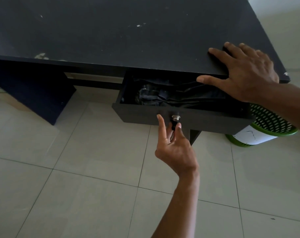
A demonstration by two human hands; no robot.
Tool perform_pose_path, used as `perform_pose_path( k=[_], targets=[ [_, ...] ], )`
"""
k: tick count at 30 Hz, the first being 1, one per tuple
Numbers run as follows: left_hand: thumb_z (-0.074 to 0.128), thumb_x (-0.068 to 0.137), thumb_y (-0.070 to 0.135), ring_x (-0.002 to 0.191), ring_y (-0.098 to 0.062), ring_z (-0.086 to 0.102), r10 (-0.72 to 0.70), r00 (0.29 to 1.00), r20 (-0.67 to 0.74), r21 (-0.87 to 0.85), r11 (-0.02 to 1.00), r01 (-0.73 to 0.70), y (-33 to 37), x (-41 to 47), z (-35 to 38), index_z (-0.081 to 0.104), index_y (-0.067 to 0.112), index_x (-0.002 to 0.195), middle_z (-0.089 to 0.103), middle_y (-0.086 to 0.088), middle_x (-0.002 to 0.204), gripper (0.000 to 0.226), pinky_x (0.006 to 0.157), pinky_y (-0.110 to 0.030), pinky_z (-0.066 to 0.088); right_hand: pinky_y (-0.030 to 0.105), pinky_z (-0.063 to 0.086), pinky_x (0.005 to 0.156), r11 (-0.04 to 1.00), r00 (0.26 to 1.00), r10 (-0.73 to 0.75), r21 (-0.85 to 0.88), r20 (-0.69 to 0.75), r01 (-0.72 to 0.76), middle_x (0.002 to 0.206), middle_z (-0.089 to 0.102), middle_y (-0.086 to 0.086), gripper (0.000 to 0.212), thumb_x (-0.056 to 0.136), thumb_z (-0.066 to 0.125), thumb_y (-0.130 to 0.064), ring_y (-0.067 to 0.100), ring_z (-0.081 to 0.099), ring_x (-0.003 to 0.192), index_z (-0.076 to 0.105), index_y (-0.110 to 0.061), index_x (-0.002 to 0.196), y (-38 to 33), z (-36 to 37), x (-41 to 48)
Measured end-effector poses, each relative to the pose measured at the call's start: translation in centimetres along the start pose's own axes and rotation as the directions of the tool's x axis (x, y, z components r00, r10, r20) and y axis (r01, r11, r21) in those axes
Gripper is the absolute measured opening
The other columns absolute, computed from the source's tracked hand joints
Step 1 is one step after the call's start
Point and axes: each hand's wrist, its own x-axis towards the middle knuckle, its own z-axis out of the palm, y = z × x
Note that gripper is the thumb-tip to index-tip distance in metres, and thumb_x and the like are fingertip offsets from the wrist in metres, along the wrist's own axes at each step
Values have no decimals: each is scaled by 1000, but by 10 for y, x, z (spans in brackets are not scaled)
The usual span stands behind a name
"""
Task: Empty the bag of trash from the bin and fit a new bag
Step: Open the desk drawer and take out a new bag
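Note:
A black desk drawer (pixel 145 115) stands partly pulled out, with folded black plastic bags (pixel 176 95) lying inside. My left hand (pixel 175 145) reaches up to the drawer front and pinches a small dark key piece (pixel 172 126) hanging just under the silver lock (pixel 176 117); one finger sticks up to the left of it. My right hand (pixel 245 73) lies flat with spread fingers on the desk top's near right corner, above the drawer. A green perforated bin (pixel 269 122) stands on the floor to the right, partly hidden by the drawer and my right forearm.
The black desk top (pixel 111 31) fills the upper view. White paper (pixel 254 136) leans against the bin's lower part. A dark desk panel (pixel 34 93) stands at the left. Pale floor tiles (pixel 77 169) spread below.

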Motion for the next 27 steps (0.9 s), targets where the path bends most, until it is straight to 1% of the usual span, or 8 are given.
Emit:
perform_pose_path(
  k=[10,13,16,18,20,22,23,27],
  targets=[
    [71,82,-8,97,-20,73,-42,997,-68,-43,998,40,-7,-16,-17,56,21,134,76,-7,101,62,91,-34,57,59,22,114,999,999,-43,10,4,43,160,22,7,97,73,16,-95,35,21,146,14,-40,153,1,-2,1],
    [72,82,-7,97,-19,73,-38,997,-61,-35,999,36,-5,-15,-17,56,19,135,76,-6,100,61,91,-37,57,58,23,114,981,977,-184,42,-107,189,160,22,13,95,79,31,-87,35,20,146,17,-31,154,0,-4,-7],
    [72,83,-6,97,-20,73,-27,998,-57,-24,999,25,-5,-15,-17,56,17,136,76,-6,100,60,91,-40,57,55,43,101,831,803,-534,14,-264,556,148,40,19,68,89,63,-50,37,41,133,46,-15,145,-10,2,-20],
    [72,83,-3,98,-19,73,-9,998,-54,-5,1000,9,-5,-15,-17,55,18,136,76,-6,102,59,91,-42,57,47,54,86,708,652,-663,-25,-368,706,135,54,20,41,92,68,-28,34,53,119,64,-4,126,-19,7,-23],
    [73,83,-2,98,-18,73,-6,998,-58,-1,1000,6,-7,-15,-17,56,20,135,76,-7,103,59,90,-44,57,43,54,88,624,563,-744,-73,-360,778,130,58,21,29,95,64,-21,33,56,115,69,-2,116,-28,11,-21],
    [73,83,-2,98,-18,73,4,999,-54,6,1000,-4,-8,-15,-18,56,20,135,76,-7,103,59,89,-44,58,43,47,103,573,538,-809,-115,-238,811,139,53,19,34,95,64,-24,33,52,125,64,-7,125,-34,16,-18],
    [73,82,-3,97,-18,73,11,999,-53,8,1000,-10,-8,-15,-18,56,18,135,76,-7,103,59,89,-43,58,42,40,110,601,587,-798,-90,-138,795,147,45,16,48,92,66,-30,33,44,134,56,-13,136,-37,19,-16],
    [72,82,-6,96,-15,73,22,998,-61,26,999,-21,-6,-15,-18,56,13,136,76,-9,102,60,89,-38,58,50,9,121,745,752,-603,-149,266,650,164,-9,4,99,83,56,-65,28,-6,151,-9,-40,154,-45,28,-9]
  ],
)
